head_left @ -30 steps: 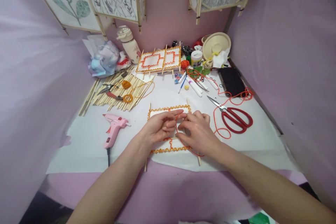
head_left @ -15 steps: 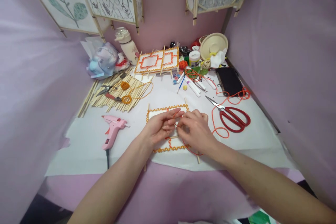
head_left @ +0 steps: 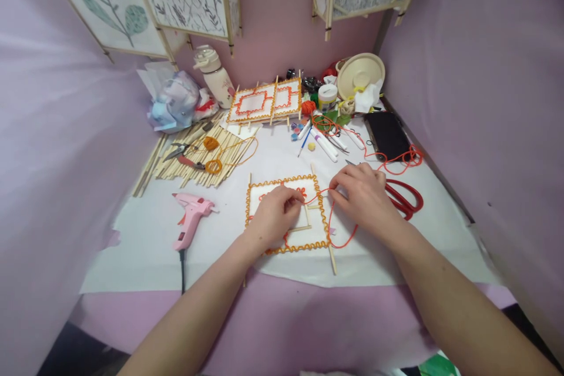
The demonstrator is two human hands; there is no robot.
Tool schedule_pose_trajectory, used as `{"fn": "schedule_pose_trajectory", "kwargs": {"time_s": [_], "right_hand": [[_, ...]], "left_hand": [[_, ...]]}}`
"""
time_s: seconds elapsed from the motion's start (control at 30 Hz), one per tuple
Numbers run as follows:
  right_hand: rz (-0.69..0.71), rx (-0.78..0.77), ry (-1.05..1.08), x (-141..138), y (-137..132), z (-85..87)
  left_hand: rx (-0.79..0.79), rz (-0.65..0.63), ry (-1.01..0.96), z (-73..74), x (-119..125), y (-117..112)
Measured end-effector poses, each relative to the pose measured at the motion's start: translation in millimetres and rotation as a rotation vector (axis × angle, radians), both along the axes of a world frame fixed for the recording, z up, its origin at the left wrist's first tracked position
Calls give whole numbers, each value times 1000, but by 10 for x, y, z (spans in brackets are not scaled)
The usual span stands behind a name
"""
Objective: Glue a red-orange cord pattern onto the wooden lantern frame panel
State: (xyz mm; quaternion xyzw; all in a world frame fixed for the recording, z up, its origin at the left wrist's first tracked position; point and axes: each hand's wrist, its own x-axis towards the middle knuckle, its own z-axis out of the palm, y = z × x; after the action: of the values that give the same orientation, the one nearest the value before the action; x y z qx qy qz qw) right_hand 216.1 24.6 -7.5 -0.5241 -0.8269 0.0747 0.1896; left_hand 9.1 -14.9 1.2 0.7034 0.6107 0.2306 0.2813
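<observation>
A white panel [head_left: 316,237] framed with thin wooden sticks and looped ochre yarn lies flat in front of me. Orange yarn lines part of an inner frame of sticks on it. Over the panel's middle, my left hand [head_left: 278,214] is closed, pinching the orange yarn [head_left: 323,191] near the inner frame's upper right corner. Past the panel's right edge, my right hand [head_left: 363,191] grips the same strand between thumb and fingers. The yarn runs between the two hands, and a loose loop hangs below the right one. Red-handled scissors [head_left: 416,197] lie partly hidden behind my right hand.
At left sit a pink glue gun [head_left: 191,217], a pile of wooden sticks [head_left: 180,171] and pliers [head_left: 189,160]. Behind stand a bottle [head_left: 219,83] and a similar decorated frame [head_left: 264,101]. Markers [head_left: 324,145] and a black tablet-like object [head_left: 388,136] lie at right.
My right hand has moved right, away from my left hand, drawing the orange yarn out between them. My left hand has turned over and closed from a more open pose.
</observation>
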Motion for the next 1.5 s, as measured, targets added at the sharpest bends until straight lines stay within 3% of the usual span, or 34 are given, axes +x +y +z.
{"fn": "schedule_pose_trajectory", "kwargs": {"time_s": [0.37,0.5,0.6,0.7,0.77,1.2,1.5], "right_hand": [[-138,1,-123,75,50,-64],[-206,72,-55,83,30,-12],[-61,112,82,9,-7,20],[181,25,126,-114,-43,1],[234,-34,120,-185,-52,-28],[75,-77,128,-260,-11,-107],[36,-109,101,-341,3,-132]], "left_hand": [[145,-53,69,-119,-11,0],[160,-43,88,-114,6,-3],[176,-27,113,-114,11,1],[183,-34,140,-119,9,7],[178,-42,152,-122,7,13],[164,-35,154,-127,16,12],[164,-29,203,-134,26,1]]}}
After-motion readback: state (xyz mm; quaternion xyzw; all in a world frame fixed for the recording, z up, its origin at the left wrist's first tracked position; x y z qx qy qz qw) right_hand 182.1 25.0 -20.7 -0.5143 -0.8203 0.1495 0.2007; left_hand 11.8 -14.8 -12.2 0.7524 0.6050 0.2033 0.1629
